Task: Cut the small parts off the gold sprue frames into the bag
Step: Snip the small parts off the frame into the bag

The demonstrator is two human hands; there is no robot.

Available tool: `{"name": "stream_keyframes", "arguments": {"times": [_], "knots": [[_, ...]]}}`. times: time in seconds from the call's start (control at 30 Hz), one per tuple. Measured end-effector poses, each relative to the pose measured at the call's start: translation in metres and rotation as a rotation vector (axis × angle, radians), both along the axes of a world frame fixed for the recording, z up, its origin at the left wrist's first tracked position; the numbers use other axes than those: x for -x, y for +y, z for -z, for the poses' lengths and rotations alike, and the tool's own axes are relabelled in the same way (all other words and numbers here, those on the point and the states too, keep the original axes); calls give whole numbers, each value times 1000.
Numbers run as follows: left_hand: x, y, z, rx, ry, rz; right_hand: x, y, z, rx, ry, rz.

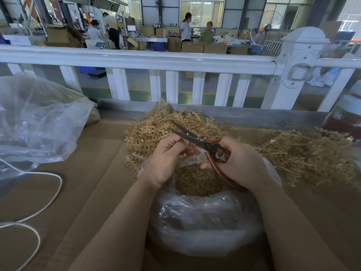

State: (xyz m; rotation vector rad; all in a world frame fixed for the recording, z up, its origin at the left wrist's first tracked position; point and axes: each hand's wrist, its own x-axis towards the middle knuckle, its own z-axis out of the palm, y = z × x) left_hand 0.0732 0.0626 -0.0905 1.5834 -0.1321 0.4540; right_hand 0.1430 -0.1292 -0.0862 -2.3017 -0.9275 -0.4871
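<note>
bag (205, 222) part-filled | frames (156, 130) heaped uncut | right hand (240, 165) grips shears (197, 141) | left hand (166, 161) pinches, seemingly, a frame

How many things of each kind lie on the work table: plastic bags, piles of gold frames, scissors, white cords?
Plastic bags: 2
Piles of gold sprue frames: 2
Scissors: 1
White cord: 1
Total: 6
</note>
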Motion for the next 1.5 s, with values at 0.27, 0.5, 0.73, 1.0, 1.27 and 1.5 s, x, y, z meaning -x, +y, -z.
{"name": "stream_keyframes", "arguments": {"times": [0.27,0.5,0.73,1.0,1.27,1.5], "knots": [[2,-1,-4,-83,10,-34,1,0,1,23,-5,17],[2,-2,-4,-47,7,-10,2,1,0,-1,-19,-4],[1,-1,-4,20,9,-26,4,1,-4,-39,-1,-32],[-1,3,-3,84,-54,-85,-1,3,-10,-40,139,11],[-1,-1,-3,-63,-70,-123,-4,12,-11,-197,351,-64],[2,-8,-11,-124,-113,-137,4,21,-19,-281,561,-150]]}}
